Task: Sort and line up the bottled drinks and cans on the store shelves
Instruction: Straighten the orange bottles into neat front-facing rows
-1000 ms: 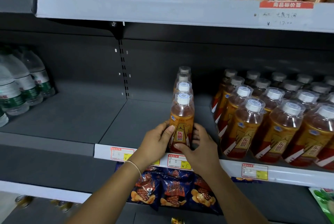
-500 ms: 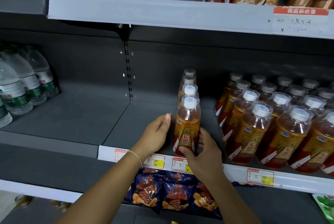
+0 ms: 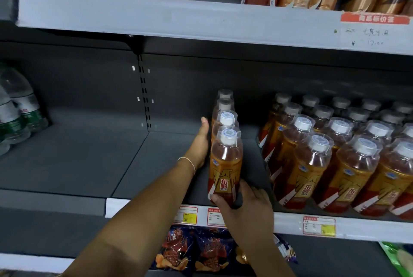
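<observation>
Left hand [image 3: 199, 145] advanced, bottle [image 3: 225, 165] (upright) between fingers [image 3: 259, 194]

Bottle row [image 3: 225, 142] stands on shelf [image 3: 156, 165], left of bottle block [image 3: 335, 154].

back panel [image 3: 67, 89]: dark grey | slotted upright [image 3: 144, 98]: centre, vertical | upper shelf edge [image 3: 156, 20]: pale grey | light: dim

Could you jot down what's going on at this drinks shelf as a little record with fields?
Place: middle shelf of a store rack
Left hand: flat against the left side of the single-file row
Right hand: grips the front bottle at its base
Neighbours: block of same bottles to the right across a gap; water bottles far left
</observation>
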The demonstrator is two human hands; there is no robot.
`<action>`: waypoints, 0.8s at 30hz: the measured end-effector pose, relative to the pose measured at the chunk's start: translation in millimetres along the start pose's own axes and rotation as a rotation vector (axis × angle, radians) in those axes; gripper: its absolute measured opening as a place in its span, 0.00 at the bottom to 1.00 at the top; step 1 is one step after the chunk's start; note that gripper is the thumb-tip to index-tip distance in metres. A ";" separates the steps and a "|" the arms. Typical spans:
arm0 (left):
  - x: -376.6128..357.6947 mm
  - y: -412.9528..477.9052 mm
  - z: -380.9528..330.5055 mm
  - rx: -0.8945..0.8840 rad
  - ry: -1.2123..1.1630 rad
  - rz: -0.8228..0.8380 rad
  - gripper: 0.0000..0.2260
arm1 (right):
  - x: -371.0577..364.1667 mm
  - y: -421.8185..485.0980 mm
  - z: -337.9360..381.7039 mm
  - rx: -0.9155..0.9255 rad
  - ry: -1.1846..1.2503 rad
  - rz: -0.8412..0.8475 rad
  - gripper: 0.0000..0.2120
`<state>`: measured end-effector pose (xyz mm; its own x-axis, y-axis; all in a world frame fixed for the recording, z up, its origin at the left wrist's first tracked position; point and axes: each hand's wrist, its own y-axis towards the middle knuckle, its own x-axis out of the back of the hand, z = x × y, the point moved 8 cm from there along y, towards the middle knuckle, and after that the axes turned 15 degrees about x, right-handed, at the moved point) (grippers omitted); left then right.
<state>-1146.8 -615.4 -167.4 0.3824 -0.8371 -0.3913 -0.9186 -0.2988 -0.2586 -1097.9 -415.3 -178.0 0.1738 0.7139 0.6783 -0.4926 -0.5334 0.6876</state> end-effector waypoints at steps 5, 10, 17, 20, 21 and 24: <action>-4.9 11.8 2.1 0.032 -0.093 0.059 0.32 | 0.2 -2.2 3.6 0.022 -0.092 -0.032 0.34; -7.7 16.7 0.7 0.044 -0.068 0.123 0.32 | -11.7 -2.0 -3.5 -0.054 -0.082 0.119 0.33; -8.6 20.8 2.7 0.045 -0.107 0.112 0.30 | -18.1 -3.2 -12.2 -0.153 -0.030 0.227 0.38; -11.0 23.6 5.1 0.047 -0.112 0.090 0.32 | -14.2 -3.9 -16.4 -0.167 -0.007 0.221 0.37; -12.2 25.2 6.3 0.048 -0.104 0.091 0.33 | -13.6 -4.5 -18.2 -0.176 0.006 0.232 0.38; -15.4 27.8 9.2 0.049 -0.085 0.083 0.33 | -10.3 -5.2 -24.2 -0.192 0.039 0.252 0.39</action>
<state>-1177.3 -606.6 -176.8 0.3146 -0.8156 -0.4857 -0.9421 -0.2058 -0.2647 -1117.7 -408.9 -194.8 -0.0053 0.5888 0.8083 -0.6685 -0.6032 0.4351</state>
